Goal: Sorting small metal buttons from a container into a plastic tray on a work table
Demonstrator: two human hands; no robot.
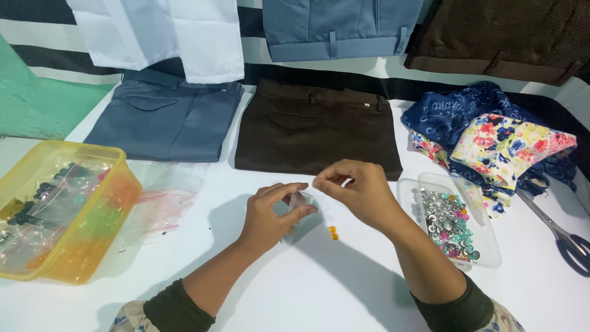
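Between both hands, a small clear plastic bag [299,206] sits pinched in the left grip [270,215]; right grip [353,187] pinches closed at its top, two orange beads [332,232] just below.

Yellow tub [37,161], brown trousers [316,132], floral cloth [507,147], seemingly orange beads [332,232].

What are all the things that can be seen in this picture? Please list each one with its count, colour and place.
small clear plastic bag: one, transparent, between both hands.
small round orange beads: two, on the white table below the hands.
clear plastic tray of shiny studs: one, silver and mixed colours, right of the hands.
yellow plastic box: one, holding bagged beads, far left.
empty clear bags: a few, beside the box.
folded trousers: grey-blue and dark brown, behind.
floral fabrics: a heap, blue and multicoloured, right.
metal scissors: one, right edge.
hanging garments: white, blue, brown, top.
left hand: holds the bag.
right hand: pinches its top.
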